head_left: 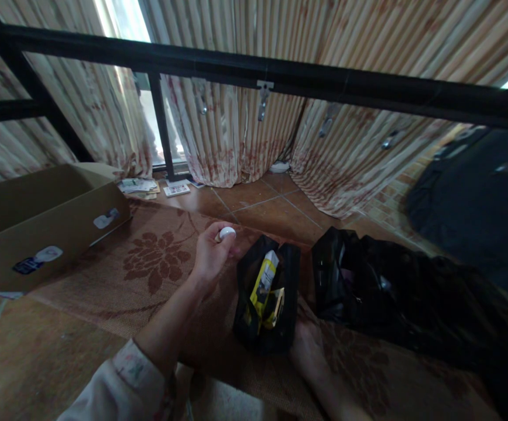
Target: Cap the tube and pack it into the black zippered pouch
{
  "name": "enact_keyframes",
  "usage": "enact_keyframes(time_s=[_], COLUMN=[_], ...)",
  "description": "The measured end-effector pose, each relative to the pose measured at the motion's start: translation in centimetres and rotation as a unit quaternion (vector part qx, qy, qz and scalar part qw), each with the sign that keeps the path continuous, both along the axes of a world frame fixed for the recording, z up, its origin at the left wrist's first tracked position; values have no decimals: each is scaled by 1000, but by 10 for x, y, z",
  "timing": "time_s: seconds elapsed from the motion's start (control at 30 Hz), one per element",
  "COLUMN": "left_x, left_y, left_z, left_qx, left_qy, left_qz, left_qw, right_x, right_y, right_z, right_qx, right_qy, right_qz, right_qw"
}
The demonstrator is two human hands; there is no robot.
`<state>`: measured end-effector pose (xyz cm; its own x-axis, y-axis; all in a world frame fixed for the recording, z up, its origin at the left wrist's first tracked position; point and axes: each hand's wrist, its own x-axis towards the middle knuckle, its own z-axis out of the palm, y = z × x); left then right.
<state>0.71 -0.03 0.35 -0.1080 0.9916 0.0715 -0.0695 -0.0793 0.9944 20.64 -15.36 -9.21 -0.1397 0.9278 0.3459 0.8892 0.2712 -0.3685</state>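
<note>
My left hand point(212, 251) is closed around a small object with a smooth, rounded white top point(227, 233); the fingers hide its lower part. Just right of it stands a black open-topped bag point(289, 269). Inside this bag are a yellow and white packet point(265, 280) and a smaller yellow piece with a gold-coloured edge point(277, 307). My right hand point(306, 345) grips the lower right side of the black bag, and its fingers are partly hidden there.
A brown patterned cloth point(157, 257) lies beneath the bag. At the left is an open cardboard box point(61, 234). A larger crumpled black bag point(394, 292) lies at the right. Papers point(140, 186) rest on the tiled floor, and a dark metal rail point(245, 64) crosses before pleated curtains point(258, 134).
</note>
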Motion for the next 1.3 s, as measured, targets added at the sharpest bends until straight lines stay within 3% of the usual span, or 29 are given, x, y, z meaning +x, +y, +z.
enact_keyframes(time_s=[0.77, 1.3], left_x=[0, 2], left_y=[-1, -5], left_z=[2, 11], left_qx=[-3, -22], left_qy=[0, -5], left_qz=[0, -4], left_qw=[1000, 1000], right_x=[1, 1], right_y=[-1, 0], right_z=[-2, -1], right_qx=[-14, 14], right_qy=[-7, -2], right_qz=[-5, 11], right_qw=[1000, 1000])
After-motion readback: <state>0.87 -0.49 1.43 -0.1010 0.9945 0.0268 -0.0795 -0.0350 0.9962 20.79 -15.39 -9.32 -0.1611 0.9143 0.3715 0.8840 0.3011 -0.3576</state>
